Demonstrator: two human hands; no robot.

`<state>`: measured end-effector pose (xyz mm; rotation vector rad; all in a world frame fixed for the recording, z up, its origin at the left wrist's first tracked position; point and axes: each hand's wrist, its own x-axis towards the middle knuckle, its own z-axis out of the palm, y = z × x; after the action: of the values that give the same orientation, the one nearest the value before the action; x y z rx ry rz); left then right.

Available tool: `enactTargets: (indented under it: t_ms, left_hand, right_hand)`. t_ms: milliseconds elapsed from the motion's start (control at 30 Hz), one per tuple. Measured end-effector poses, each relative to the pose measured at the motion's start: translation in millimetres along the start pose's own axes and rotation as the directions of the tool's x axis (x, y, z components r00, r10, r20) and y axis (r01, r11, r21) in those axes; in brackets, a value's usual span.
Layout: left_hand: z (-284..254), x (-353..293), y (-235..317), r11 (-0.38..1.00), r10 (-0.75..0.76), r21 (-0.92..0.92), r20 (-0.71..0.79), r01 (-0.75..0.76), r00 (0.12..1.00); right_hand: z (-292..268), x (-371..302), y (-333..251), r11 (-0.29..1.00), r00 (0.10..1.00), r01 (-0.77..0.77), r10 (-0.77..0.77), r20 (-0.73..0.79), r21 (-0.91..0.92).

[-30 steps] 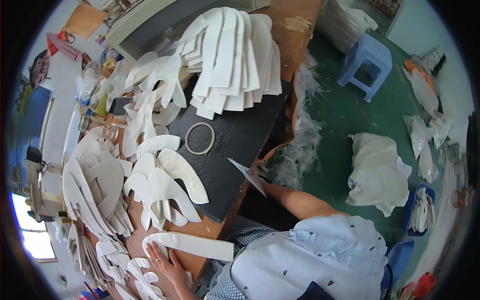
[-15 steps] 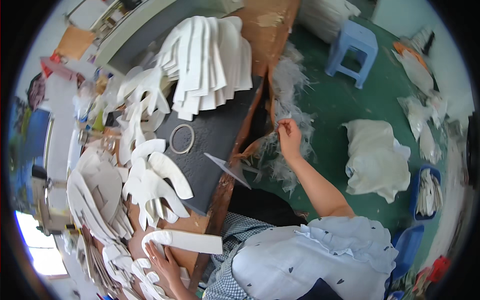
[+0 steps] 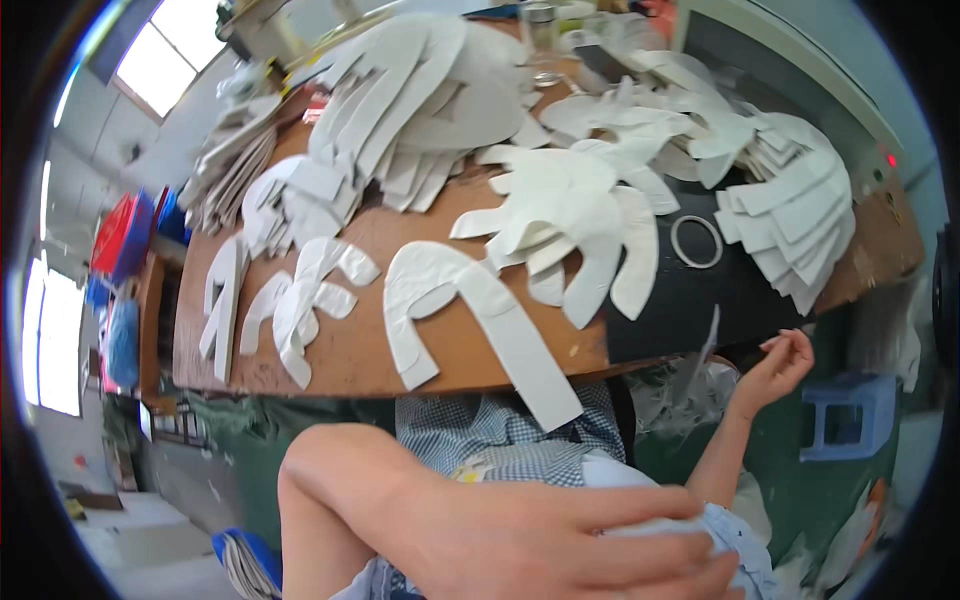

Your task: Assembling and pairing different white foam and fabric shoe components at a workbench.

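My left hand [image 3: 570,545] is raised large in the foreground, low in the picture, its fingers stretched out towards the right with nothing seen in them. Past the table's front edge on the right is my right hand [image 3: 780,368]. Its fingers are curled together; whatever they may pinch is too small to make out. A white arch-shaped padded piece [image 3: 480,300] lies on the brown table, one long straight leg hanging over the front edge. Near the right hand, a thin translucent sheet [image 3: 697,355] sticks up at the table edge.
Loose curved white pieces [image 3: 310,310] and larger stacks [image 3: 420,100] cover much of the table [image 3: 330,370]. A ring-shaped tape roll [image 3: 697,242] lies on a black mat [image 3: 650,325], beside a fanned white stack [image 3: 795,200]. A blue stool [image 3: 848,420] stands at right.
The view has swung round to the left. My left hand has lifted off the arch-shaped piece and come up close in front of me. My right hand stays out beyond the table edge, fingers curled.
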<state>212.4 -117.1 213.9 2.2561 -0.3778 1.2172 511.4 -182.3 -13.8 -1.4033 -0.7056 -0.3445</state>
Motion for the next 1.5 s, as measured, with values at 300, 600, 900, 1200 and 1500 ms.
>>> enactTargets:
  t_ms: [300,600,900,1200,1500]
  left_hand:
    - [-88,-89,48,0.979,0.177,0.077,0.119,-0.187,0.977]
    - [-85,-180,-15,0.378,-0.785,0.097,-0.493,0.921,0.374]
    - [-52,-215,-67,0.403,-0.791,0.304,-0.359,0.863,0.496]
    - [-17,-230,-94,0.380,-0.757,0.408,-0.379,0.830,0.533]
    - [-23,-232,-85,0.295,-0.686,0.424,-0.529,0.856,0.499]
  right_hand:
    - [113,-57,-108,0.973,0.809,0.013,-0.146,0.570,0.231]
    - [212,-128,-129,0.900,0.259,0.416,0.019,0.966,-0.129]
    - [204,-118,-107,0.987,0.212,-0.058,0.161,0.964,-0.153]
    - [186,-115,-129,0.969,0.248,0.212,0.073,0.966,-0.127]
    - [189,-122,-138,0.926,0.118,-0.294,0.281,0.952,-0.237]
